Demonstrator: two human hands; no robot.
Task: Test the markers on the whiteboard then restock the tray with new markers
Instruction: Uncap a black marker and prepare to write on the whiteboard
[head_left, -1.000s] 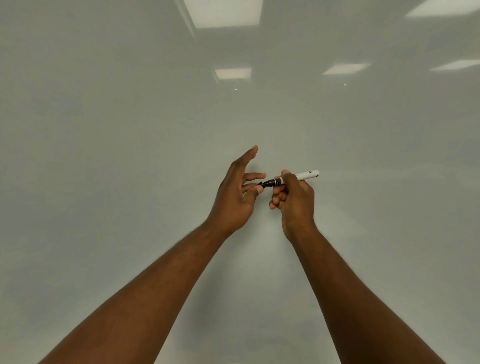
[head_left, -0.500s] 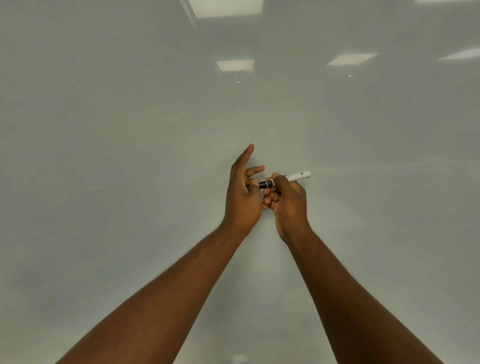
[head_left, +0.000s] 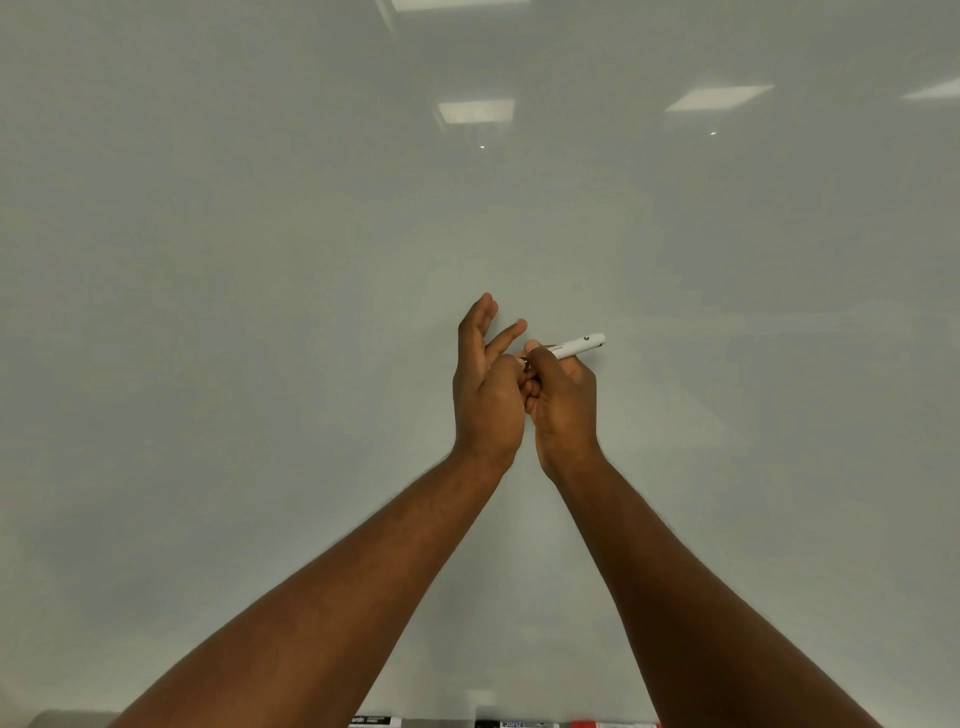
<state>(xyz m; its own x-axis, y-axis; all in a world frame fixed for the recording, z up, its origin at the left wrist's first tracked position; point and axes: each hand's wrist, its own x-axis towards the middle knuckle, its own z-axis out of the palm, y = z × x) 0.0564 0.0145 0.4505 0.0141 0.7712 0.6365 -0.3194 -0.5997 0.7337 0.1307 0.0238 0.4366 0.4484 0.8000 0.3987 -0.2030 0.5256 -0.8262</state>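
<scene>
Whiteboard (head_left: 260, 312) fills the view, unmarked; ceiling light reflections (head_left: 475, 110) are seen in its upper part.

- One marker (head_left: 579, 345) is held in front of the board's middle, apart from the surface, lying nearly level with its back end raised slightly to the right.
- Right hand (head_left: 563, 400): fingers and thumb are curled round the barrel near its front end.
- Left hand (head_left: 485, 395): brought against the right, index and middle fingers straight. The marker's front end is hidden behind the thumb side, so whether it is pinched cannot be told.
- Look of the marker: slim white barrel, small dark print, dark spot near the back end. Cap and tip are not seen.
- More markers (head_left: 370, 721) are glimpsed along the board's bottom edge, one with red (head_left: 597, 723).

Risks, as judged: if a cap is being worked, a sudden release could jerk the hands apart and the cap could be dropped. Ink could be smeared on the fingers crowded at the tip. A dry tip might be misjudged if the board is only lightly touched.
</scene>
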